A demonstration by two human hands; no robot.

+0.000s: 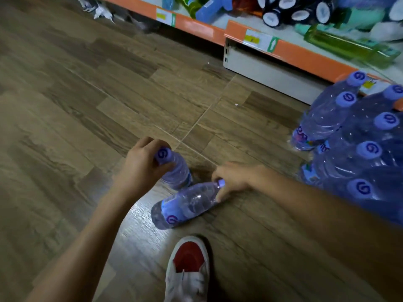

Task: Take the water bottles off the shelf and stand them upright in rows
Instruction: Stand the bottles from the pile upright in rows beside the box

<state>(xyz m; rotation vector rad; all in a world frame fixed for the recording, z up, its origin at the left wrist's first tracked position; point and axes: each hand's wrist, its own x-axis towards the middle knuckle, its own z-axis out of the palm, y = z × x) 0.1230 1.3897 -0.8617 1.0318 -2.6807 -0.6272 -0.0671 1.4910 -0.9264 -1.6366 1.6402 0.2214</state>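
My left hand (141,162) clamps the upright bottle (176,171) by its cap; my right hand (233,177) pinches the fallen bottle (185,205) at its neck. Next, I judge, tip it upright alongside.

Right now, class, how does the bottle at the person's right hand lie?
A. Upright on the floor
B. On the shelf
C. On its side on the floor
C: the bottle lies on its side on the floor, right hand at its neck.
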